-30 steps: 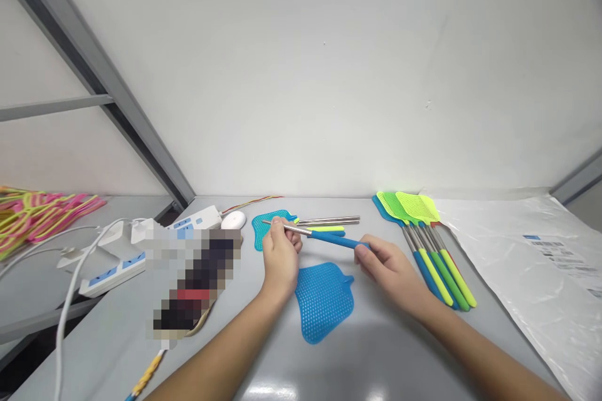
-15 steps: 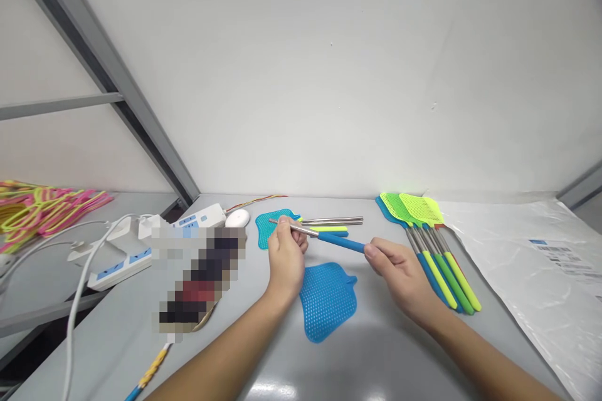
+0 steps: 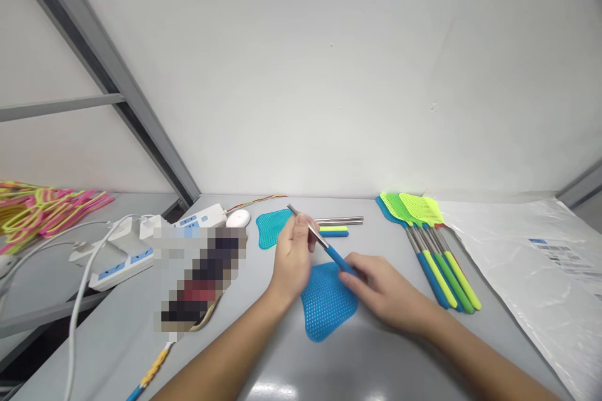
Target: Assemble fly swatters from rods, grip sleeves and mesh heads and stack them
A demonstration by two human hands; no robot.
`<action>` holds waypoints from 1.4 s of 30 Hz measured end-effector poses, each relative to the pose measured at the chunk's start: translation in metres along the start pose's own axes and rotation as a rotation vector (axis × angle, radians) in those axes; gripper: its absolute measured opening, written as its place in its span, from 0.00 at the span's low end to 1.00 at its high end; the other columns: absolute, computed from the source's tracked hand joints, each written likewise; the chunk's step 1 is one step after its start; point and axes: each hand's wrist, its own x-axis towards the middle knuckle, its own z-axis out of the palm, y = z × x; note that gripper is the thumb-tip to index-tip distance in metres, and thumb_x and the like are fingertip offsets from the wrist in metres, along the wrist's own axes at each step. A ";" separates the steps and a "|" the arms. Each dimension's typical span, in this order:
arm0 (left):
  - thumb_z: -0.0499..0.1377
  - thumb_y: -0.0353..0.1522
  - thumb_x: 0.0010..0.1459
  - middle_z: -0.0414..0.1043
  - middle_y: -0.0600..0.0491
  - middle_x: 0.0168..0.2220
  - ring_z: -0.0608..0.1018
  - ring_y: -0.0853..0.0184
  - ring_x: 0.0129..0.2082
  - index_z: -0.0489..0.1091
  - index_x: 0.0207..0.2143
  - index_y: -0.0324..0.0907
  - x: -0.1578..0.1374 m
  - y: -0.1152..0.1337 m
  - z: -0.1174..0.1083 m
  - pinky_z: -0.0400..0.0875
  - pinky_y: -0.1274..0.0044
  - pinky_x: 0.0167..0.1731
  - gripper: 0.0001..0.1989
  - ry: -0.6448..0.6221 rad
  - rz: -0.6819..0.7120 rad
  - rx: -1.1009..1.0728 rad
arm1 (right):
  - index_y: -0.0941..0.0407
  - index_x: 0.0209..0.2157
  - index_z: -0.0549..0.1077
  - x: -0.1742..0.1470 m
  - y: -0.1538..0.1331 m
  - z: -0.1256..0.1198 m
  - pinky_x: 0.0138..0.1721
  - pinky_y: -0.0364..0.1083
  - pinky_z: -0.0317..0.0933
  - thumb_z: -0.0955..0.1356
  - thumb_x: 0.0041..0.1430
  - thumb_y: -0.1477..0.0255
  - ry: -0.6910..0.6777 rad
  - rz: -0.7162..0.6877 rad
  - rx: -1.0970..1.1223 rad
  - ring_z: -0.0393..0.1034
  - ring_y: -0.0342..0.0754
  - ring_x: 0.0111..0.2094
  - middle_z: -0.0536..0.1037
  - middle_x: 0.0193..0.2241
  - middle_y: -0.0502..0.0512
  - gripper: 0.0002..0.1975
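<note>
Head view: working with both hands above a grey table [image 3: 399,363], with a blue-handled rod [image 3: 335,257] held obliquely between left hand [image 3: 292,261] and right hand [image 3: 383,288]. Located near the middle of the work area, pointing up and leftward at the metal end, sloping down to the right at the handle.

Pinched along the metal shaft [image 3: 318,236] between left thumb and fingers, with the tip protruding past the thumb; probably held so to steady the shaft and leave the tip exposed. Gripped near the lower handle between right thumb and index finger, with the other fingers curled under; apparently chosen to control the angle from the far end. Cannot tell exact finger contact beneath either hand.

Note a blue mesh paddle [image 3: 329,304] lying flat below the rod, presumably kept there for short reach. Cannot tell whether touching the right hand. Behind the left hand, observe a teal mesh paddle [image 3: 273,229], loose metal rods [image 3: 345,221] and loose handles [image 3: 336,229], seemingly grouped by kind. To the right, find overlapping swatters [image 3: 438,277], aligned heads toward the wall [image 3: 301,75], likely to save space, just beside plastic packaging [image 3: 508,250].

For pose, observe left forearm [image 3: 226,344] and right forearm [image 3: 480,344] entering from opposite lower corners and converging at the rod. See left hand raised higher, right hand lower with its back upward.
</note>
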 end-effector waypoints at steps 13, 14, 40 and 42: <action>0.51 0.41 0.64 0.66 0.46 0.50 0.71 0.61 0.45 0.58 0.57 0.46 -0.031 0.001 0.020 0.67 0.68 0.46 0.21 -0.554 0.017 0.294 | 0.54 0.23 0.58 0.006 0.001 0.006 0.25 0.43 0.56 0.60 0.64 0.59 0.316 0.049 0.997 0.53 0.41 0.21 0.56 0.19 0.44 0.19; 0.52 0.40 0.63 0.66 0.46 0.51 0.70 0.61 0.47 0.57 0.58 0.45 -0.032 0.000 0.020 0.66 0.67 0.48 0.22 -0.585 0.035 0.353 | 0.54 0.21 0.56 0.008 0.004 0.002 0.26 0.43 0.56 0.60 0.64 0.58 0.372 0.026 0.996 0.54 0.41 0.22 0.56 0.19 0.45 0.21; 0.53 0.39 0.63 0.69 0.50 0.46 0.67 0.58 0.48 0.66 0.47 0.46 -0.030 -0.016 0.018 0.60 0.65 0.48 0.13 -0.777 0.167 0.719 | 0.53 0.17 0.50 0.020 0.004 -0.042 0.27 0.46 0.57 0.61 0.63 0.55 0.656 0.048 0.701 0.43 0.40 0.18 0.47 0.13 0.42 0.26; 0.53 0.39 0.63 0.69 0.50 0.46 0.67 0.59 0.48 0.66 0.47 0.46 -0.030 -0.018 0.018 0.60 0.65 0.48 0.13 -0.772 0.159 0.716 | 0.52 0.17 0.49 0.023 0.006 -0.041 0.29 0.46 0.58 0.61 0.63 0.54 0.630 0.053 0.636 0.44 0.41 0.18 0.47 0.13 0.42 0.27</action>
